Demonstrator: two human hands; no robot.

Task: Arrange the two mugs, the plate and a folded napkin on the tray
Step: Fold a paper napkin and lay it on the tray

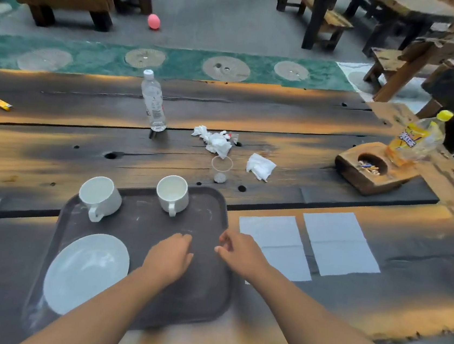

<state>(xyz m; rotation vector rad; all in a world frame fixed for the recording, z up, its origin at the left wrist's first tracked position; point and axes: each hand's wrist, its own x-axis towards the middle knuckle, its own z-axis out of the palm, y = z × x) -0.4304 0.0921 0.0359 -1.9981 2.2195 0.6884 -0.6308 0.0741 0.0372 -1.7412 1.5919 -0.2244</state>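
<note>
Dark matte plastic tray (206, 296) on rough wooden table (52, 152) carries two white glossy mugs (100, 197) (172, 194) and round white plate (85, 271). Flat napkins (277, 245) lie beside it. Left hand (169, 258) and right hand (239, 252) loosely curled, empty, over tray.

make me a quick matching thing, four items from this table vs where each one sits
Items:
1. plate
2. clear plastic cup
3. water bottle
4. flat napkins

Places:
A. on the table right of the tray
B. standing far back on the table, beyond the tray
C. near left corner of the tray
D. on the table just behind the tray's far right corner

Pairs: 1-C, 2-D, 3-B, 4-A
</note>
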